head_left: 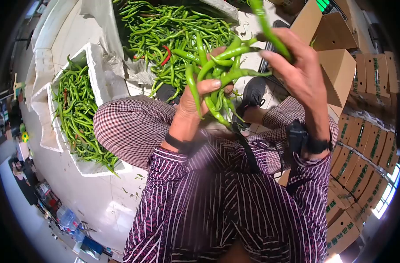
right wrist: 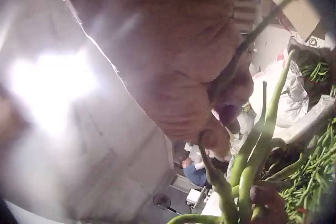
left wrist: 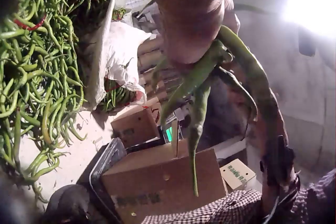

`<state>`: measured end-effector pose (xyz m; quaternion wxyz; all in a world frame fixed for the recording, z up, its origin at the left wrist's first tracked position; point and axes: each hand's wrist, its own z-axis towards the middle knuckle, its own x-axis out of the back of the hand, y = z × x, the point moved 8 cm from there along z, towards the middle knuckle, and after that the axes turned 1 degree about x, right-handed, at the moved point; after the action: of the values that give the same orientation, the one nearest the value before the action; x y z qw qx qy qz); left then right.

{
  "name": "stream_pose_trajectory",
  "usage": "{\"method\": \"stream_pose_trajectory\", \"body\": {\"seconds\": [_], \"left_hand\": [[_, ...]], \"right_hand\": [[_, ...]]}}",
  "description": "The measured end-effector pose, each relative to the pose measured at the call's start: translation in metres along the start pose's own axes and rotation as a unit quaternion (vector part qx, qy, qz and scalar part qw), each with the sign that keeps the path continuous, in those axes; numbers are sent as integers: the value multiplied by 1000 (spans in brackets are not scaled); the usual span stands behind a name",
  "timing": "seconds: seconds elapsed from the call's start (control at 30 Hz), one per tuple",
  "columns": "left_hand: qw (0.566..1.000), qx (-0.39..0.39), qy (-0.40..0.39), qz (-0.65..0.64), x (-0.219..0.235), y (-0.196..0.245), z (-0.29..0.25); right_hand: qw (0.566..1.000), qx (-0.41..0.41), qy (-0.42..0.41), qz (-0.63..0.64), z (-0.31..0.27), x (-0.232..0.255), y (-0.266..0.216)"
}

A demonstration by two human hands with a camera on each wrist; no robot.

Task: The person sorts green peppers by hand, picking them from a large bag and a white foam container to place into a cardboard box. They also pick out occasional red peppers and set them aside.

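In the head view my left hand [head_left: 190, 103] grips a loose bunch of long green chili peppers [head_left: 222, 65], its thumb pressed across them. Stems and tips stick out on several sides, and some dangle below the palm in the left wrist view [left wrist: 195, 124]. My right hand [head_left: 303, 70], just right of the bunch, holds one green chili pepper [head_left: 263, 22] with curled fingers. That pepper points up and away, slightly blurred. Close to the right thumb and fingertip lies the end of another pepper [right wrist: 212, 174] from the bunch, as the right wrist view shows.
Ahead, a large heap of green chilies [head_left: 165, 28] lies on pale sheeting, with a red chili [head_left: 166, 55] among them. A white foam box [head_left: 93, 72] of chilies stands at left. An open cardboard box [head_left: 338, 72] and stacked cartons [head_left: 362, 140] are at right. Shoes [head_left: 252, 94] are below the hands.
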<state>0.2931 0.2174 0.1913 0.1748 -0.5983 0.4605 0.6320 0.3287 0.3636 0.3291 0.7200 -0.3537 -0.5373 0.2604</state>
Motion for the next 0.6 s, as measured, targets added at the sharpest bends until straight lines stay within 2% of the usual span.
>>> {"method": "stream_pose_trajectory", "body": {"seconds": [0.07,0.1,0.13,0.2,0.23,0.27,0.33,0.43,0.47,0.53,0.6], "left_hand": [[998,37,-23,52,-6,-8,-3],[998,48,-24,46,-5,-13,-4],[997,52,-23,44,-5,-15,-7],[993,85,44,75,4,-20,-11],[993,97,31,58,6,-25,-11],[993,97,32,58,7,-25,-11],[995,89,-13,34,1,-24,-8],[994,99,-37,3,5,-28,-4],[994,99,-38,2,7,-30,-6],[994,109,13,0,15,-32,-12],[992,119,7,-26,20,-38,-11]], "right_hand": [[992,87,-55,-74,7,-16,3],[984,30,-156,-83,8,-28,12],[984,26,-157,-82,10,-28,16],[950,84,-228,-196,8,-39,17],[943,94,-256,-193,7,-43,13],[943,94,-256,-192,5,-44,15],[949,149,-219,-169,3,-41,13],[961,161,-189,-121,12,-21,9],[954,209,-134,-167,11,-11,-1],[953,153,-210,-158,11,-14,-7],[932,159,-280,-166,2,-30,-5]]}}
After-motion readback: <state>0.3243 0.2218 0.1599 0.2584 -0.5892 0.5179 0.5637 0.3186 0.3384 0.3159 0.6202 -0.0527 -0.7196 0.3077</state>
